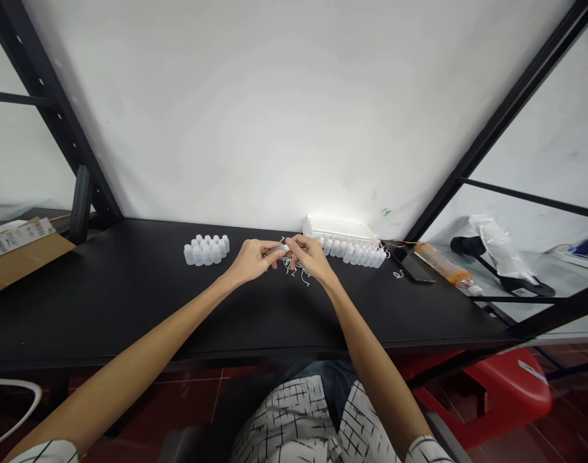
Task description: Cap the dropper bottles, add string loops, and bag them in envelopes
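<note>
Out in front of me, my left hand pinches a small white plastic bottle, lying roughly sideways and mostly covered by fingers. My right hand is closed around its other end, fingertips meeting those of the left. Thin white curled strips lie on the table just below the hands. To the left stands a cluster of small white capped bottles. On the right, beyond my right hand, are rows of similar translucent bottles; their tops look thinner.
Behind the right-hand bottles sits a white box or tray. A dark phone and an orange-labelled bottle lie farther right. A cardboard box is at the left end of the black table. Metal posts flank both sides; a red stool stands below right.
</note>
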Demonstrator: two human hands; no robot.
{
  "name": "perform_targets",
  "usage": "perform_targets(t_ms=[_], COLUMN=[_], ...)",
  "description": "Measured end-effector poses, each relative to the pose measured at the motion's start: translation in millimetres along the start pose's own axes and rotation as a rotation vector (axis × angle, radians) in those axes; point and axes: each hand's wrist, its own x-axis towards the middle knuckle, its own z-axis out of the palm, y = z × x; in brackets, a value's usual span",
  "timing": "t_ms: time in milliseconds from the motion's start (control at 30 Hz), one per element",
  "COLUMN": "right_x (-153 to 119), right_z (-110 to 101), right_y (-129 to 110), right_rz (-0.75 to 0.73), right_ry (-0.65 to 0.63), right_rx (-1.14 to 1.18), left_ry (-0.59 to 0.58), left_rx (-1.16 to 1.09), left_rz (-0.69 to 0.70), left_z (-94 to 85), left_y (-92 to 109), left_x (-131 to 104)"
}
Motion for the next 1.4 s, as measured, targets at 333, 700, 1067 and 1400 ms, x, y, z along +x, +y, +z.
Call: perform_targets(t_ms=[333, 700, 1067, 1400], right_x=[-1, 8, 6, 2], right_z=[-7, -19, -22, -24], right_y=[4, 7, 3, -7], right_rz=[-0.008, 0.141, 0.112, 0.054], right_ry=[-0.031, 0.115, 0.059, 0.029], right_rx=[-0.094, 0.224, 0.303, 0.328], left_ry=[0.011, -0.194, -0.201, -0.206], left_rx=[0.004, -0.261, -0.438, -0.544], left_rz=[0.039, -0.038, -0.041, -0.088], left_z=[10.5, -0.2, -1.7, -1.4], left_y=[-10, 3, 2, -3], left_x=[-3, -2, -2, -2])
